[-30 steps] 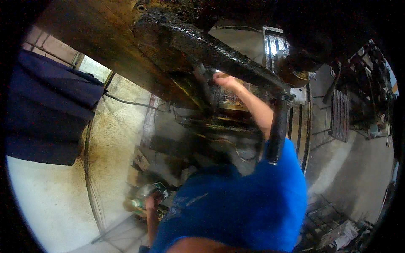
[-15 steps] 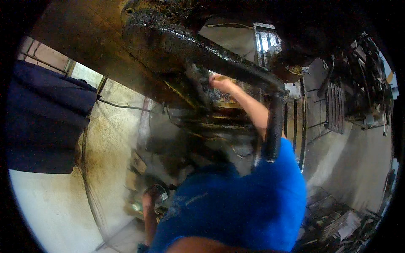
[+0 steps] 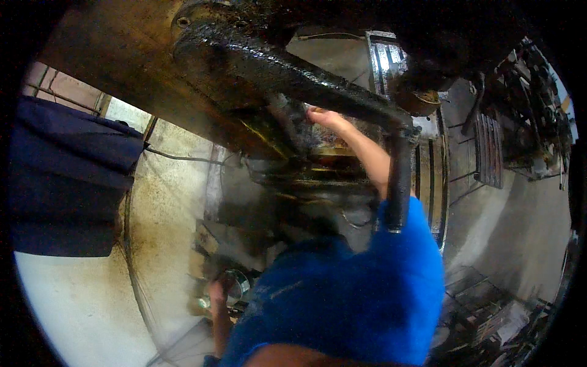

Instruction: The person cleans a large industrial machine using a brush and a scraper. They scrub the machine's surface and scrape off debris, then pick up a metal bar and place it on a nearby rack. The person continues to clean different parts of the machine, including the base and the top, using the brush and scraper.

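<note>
Handle: the black upright handle [image 3: 398, 183] stands in front of the right sleeve and hides part of it.
Bar: the thick, dark, wet-looking bar [image 3: 306, 79] slopes from upper left down to the top of the handle.
Shirt: the blue shirt [image 3: 342, 293] fills the lower middle of the view.
Right hand: the right hand [image 3: 327, 119] reaches up past the handle, just below the bar. Its fingers are bent together at a small pale item [image 3: 309, 109]; blur prevents telling what this is or whether it is grasped.
Left hand: the left hand [image 3: 218, 293] is low, on the left of the body. Its fingers grasp the can at the left side; single fingers are blurred.
Can: the round can [image 3: 235, 284] is at the left hand, beside the shirt, with its dark mouth tilted toward the viewer.
Machine: the large brown, stained machine body [image 3: 122, 79] spans the upper left.
Cloth: the dark blue cloth [image 3: 67, 177] hangs at far left, in front of the stained pale wall [image 3: 165, 232].
Slatted frame: the long slatted frame [image 3: 431, 183] runs behind the handle.
Floor: the grey floor [image 3: 489, 220] extends at right.
Scrap: a dark, jumbled heap [image 3: 501, 324] lies at lower right.
</note>
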Available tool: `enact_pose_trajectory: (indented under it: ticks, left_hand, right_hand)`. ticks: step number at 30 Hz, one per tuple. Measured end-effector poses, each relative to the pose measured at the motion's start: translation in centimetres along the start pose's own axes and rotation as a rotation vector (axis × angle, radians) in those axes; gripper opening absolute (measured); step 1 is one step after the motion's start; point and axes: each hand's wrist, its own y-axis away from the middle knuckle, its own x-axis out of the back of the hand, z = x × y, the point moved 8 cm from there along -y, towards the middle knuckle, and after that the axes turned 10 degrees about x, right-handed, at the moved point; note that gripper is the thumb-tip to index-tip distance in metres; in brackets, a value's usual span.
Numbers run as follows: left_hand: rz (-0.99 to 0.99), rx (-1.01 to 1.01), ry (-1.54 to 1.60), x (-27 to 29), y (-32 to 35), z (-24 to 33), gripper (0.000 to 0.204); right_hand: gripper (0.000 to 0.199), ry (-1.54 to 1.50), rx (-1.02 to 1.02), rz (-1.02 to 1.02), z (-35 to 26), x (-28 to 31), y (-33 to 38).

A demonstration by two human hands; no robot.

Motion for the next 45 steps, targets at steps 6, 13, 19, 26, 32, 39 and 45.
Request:
enact_pose_trajectory:
  ticks: [6, 13, 19, 26, 32, 39, 45]
  left_hand:
    - [0.044, -0.201, -0.579, 0.8, 0.0, -1.1, 0.026]
    - [0.08, 0.162, 0.238, 1.5, 0.5, -4.0, 0.022]
    - [0.052, 0.001, -0.22, 1.3, 0.1, -1.0, 0.024]
    - [0.098, -0.151, -0.691, 1.3, -0.2, -1.3, 0.021]
    - [-0.029, 0.084, 0.004, 1.8, -0.5, -3.6, 0.026]
    - [0.047, -0.036, -0.235, 2.2, -0.6, -2.9, 0.026]
    - [0.023, -0.189, -0.426, 4.9, -5.0, -7.0, 0.027]
  right_hand:
    - [0.021, -0.139, -0.042, 0.244, 1.7, 5.3, 1.2]
    - [0.022, -0.076, -0.052, 0.121, 0.5, 5.2, 3.4]
    - [0.024, -0.058, -0.012, 0.064, 1.7, 0.4, 0.4]
    - [0.026, -0.027, -0.179, -0.099, 0.4, -0.8, 1.3]
    - [0.019, -0.101, -0.006, 0.12, 1.5, 0.3, 0.2]
    - [0.018, -0.362, 0.122, 0.064, -1.7, 0.8, 1.5]
    - [0.018, -0.068, 0.125, 0.055, -0.7, -0.1, 3.0]
